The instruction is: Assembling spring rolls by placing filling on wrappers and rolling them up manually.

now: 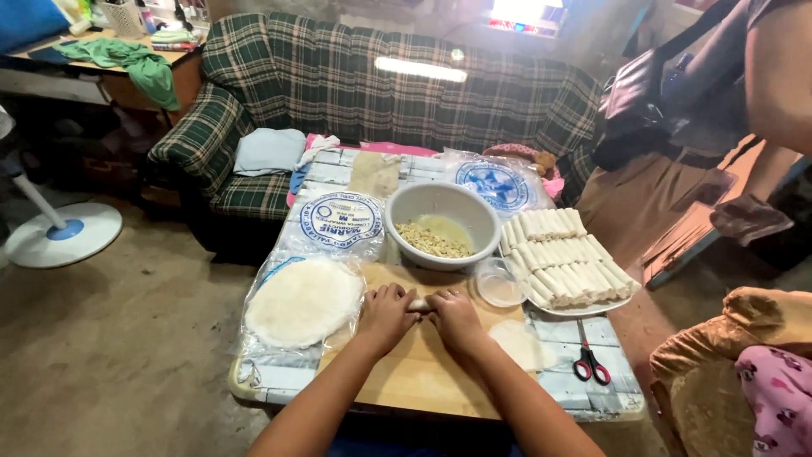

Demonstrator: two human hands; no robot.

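Observation:
My left hand (385,315) and my right hand (454,320) press side by side on a pale rolled wrapper (419,304) lying on a wooden board (423,372). Only a small part of the roll shows between my fingers. A white bowl (442,222) with a chopped yellowish filling stands just beyond the board. A stack of round white wrappers (300,300) in clear plastic lies left of my left hand. To the right, a plate (584,307) carries several finished white rolls (562,258) in rows.
A small clear cup (499,283) sits by the plate. Red-handled scissors (589,361) and a loose wrapper (518,343) lie at the right. Two wrapper packets (342,220) lie farther back. A plaid sofa (397,80) stands behind, a fan base (61,234) at left, another person (753,93) at right.

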